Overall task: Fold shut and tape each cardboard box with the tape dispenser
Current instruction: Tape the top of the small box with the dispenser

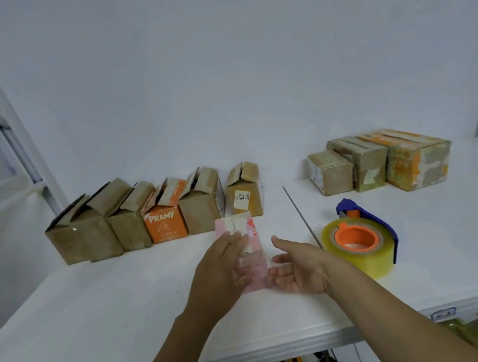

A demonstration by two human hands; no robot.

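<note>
While three taped boxes (379,162) sit at two o'clock, six open boxes (157,213) remain; left hand (216,270) flat on pink box (248,249), right hand (296,267) open, empty.

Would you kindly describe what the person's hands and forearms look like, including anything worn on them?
Both are bare. The left hand and right hand wear no gloves, rings, watch or bracelet that I can see, and no sleeves cover either forearm up to the frame's bottom edge. No markings or tattoos show. The fingers are uncovered too.

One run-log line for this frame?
left hand: flat on pink box | right hand: open beside box | tape dispenser: idle on table
</note>
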